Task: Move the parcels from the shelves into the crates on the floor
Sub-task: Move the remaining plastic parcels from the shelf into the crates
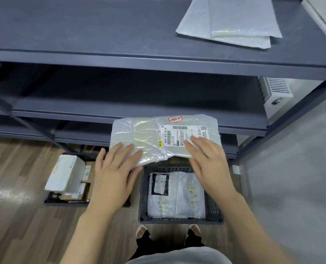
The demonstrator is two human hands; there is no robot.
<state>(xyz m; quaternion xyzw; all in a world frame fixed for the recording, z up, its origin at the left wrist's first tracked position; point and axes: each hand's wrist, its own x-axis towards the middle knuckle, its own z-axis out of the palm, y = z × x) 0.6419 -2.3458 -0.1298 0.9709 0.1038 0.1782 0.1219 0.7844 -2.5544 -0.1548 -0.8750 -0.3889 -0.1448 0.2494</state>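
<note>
A dark blue-grey metal shelving unit (120, 60) stands on wood-look plank flooring (15, 187) — light glares off the boards at left. A pale grey wall (292, 178) runs along the right, a white vented appliance (276, 96) behind the rack.

hands (162, 168) holding parcel (164, 138), crate (213, 206) below
</note>
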